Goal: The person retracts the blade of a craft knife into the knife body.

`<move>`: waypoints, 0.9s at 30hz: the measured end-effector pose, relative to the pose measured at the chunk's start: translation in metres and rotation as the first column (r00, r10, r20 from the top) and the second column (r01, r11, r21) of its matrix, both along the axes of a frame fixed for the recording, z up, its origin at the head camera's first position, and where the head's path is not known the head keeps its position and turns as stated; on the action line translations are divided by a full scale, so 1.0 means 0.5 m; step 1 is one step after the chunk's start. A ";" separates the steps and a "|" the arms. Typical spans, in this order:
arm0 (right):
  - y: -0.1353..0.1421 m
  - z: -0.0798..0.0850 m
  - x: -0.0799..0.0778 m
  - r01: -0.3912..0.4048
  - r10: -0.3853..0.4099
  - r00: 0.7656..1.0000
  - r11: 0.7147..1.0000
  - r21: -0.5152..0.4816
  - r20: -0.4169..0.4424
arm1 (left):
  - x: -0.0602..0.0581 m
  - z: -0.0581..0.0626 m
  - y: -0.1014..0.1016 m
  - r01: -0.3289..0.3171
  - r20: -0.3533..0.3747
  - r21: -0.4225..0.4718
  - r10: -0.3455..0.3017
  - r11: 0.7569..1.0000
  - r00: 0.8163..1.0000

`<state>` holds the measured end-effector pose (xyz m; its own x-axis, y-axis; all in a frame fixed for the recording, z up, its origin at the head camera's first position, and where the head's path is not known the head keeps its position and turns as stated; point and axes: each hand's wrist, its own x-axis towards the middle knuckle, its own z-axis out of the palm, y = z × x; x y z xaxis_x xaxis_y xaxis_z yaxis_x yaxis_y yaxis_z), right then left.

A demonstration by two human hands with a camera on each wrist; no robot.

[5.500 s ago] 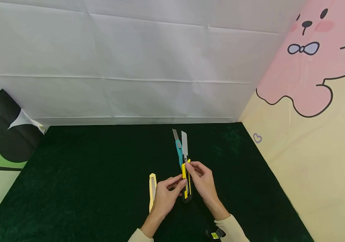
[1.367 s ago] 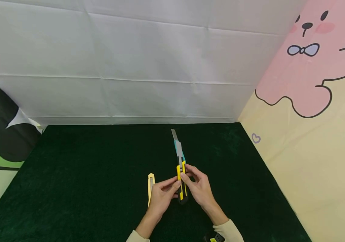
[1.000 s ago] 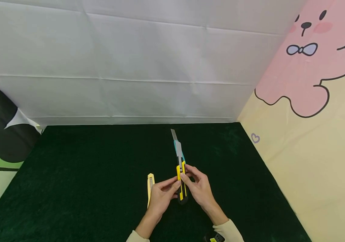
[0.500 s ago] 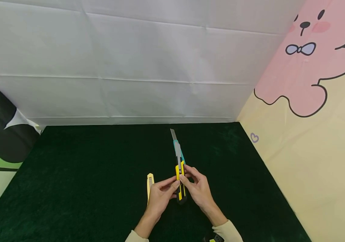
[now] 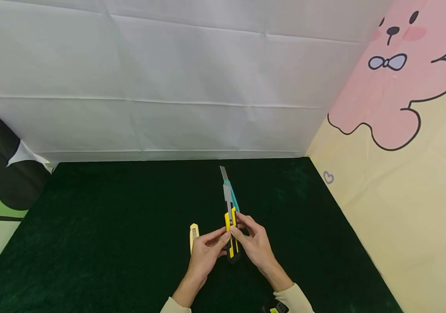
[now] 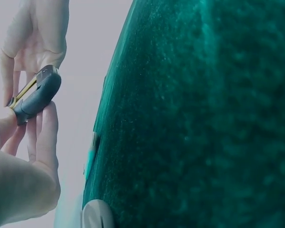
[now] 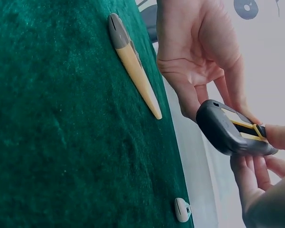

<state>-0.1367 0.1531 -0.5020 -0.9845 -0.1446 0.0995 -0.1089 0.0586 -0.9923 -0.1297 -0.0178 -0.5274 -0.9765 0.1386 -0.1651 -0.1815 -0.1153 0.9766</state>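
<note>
Both hands hold a yellow-and-black utility knife (image 5: 232, 252), raised over the table with its blade (image 5: 227, 193) out and pointing away. My left hand (image 5: 205, 256) grips the handle from the left, thumb and fingers on its side. Thumb and fingertips of my right hand (image 5: 257, 245) pinch the handle's upper part from the right. In the right wrist view the handle's rounded black butt (image 7: 216, 126) faces the camera. Beyond the held knife, a teal utility knife (image 5: 235, 198) lies on the table, blade showing. A pale yellow knife (image 5: 194, 234) lies left, partly hidden by my left hand.
Dark green cloth (image 5: 109, 226) covers the table. A white sheet (image 5: 168, 87) hangs at the back edge. To the right stands a cream wall (image 5: 411, 226) with a pink bear print. A black device (image 5: 278, 308) sits at my right wrist.
Since the oldest frame, less blade shows above the handle, and hands and knife have shifted slightly left, the blade now overlapping the teal knife. Over the last second only a small leftward drift shows.
</note>
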 end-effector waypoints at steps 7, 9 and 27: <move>-0.011 -0.005 -0.008 0.013 -0.013 1.000 1.000 0.019 0.010 | -0.014 -0.013 -0.014 0.031 0.013 0.024 -0.032 0.999 0.999; -0.014 -0.008 -0.011 0.014 -0.015 1.000 1.000 0.024 0.012 | -0.018 -0.016 -0.018 0.038 0.018 0.028 -0.038 0.999 0.999; -0.016 -0.012 -0.008 0.000 0.000 1.000 1.000 0.011 -0.002 | -0.028 -0.013 -0.029 0.067 0.009 0.024 -0.068 0.997 0.998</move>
